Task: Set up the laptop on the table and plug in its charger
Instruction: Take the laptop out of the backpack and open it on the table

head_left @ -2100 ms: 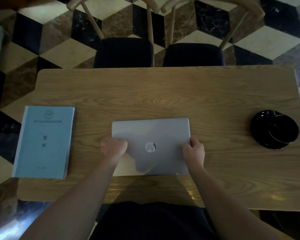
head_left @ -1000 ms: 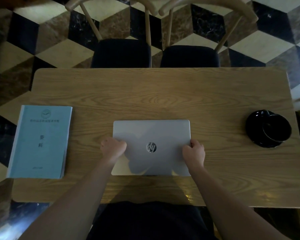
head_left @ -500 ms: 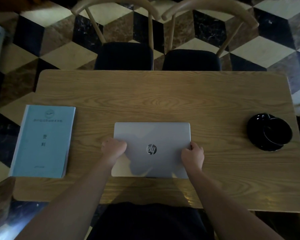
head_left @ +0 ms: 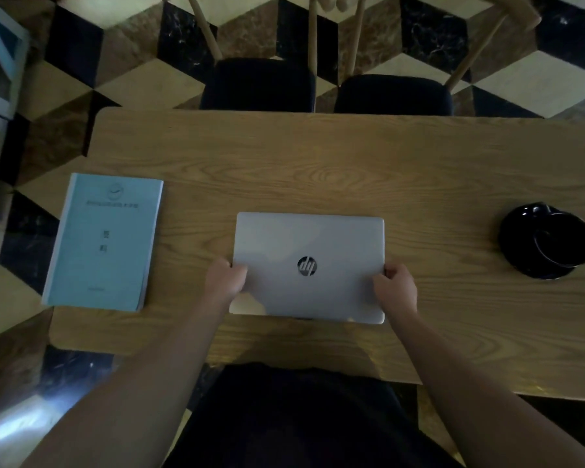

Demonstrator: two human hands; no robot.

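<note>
A closed silver laptop [head_left: 309, 244] with a round logo on its lid lies flat on the wooden table [head_left: 335, 163], near the front edge in the middle. My left hand [head_left: 224, 280] grips the laptop's left side with curled fingers. At the laptop's right side, my right hand [head_left: 396, 287] grips it the same way. No charger or cable is in view.
A light blue book [head_left: 103, 241] lies at the table's left end. At the right end a black cup on a black saucer [head_left: 546, 241] stands. Two wooden chairs with dark seats [head_left: 259, 84] are pushed in at the far side.
The laptop and both hands stay where they were on the table; only the camera view has shifted a little.
</note>
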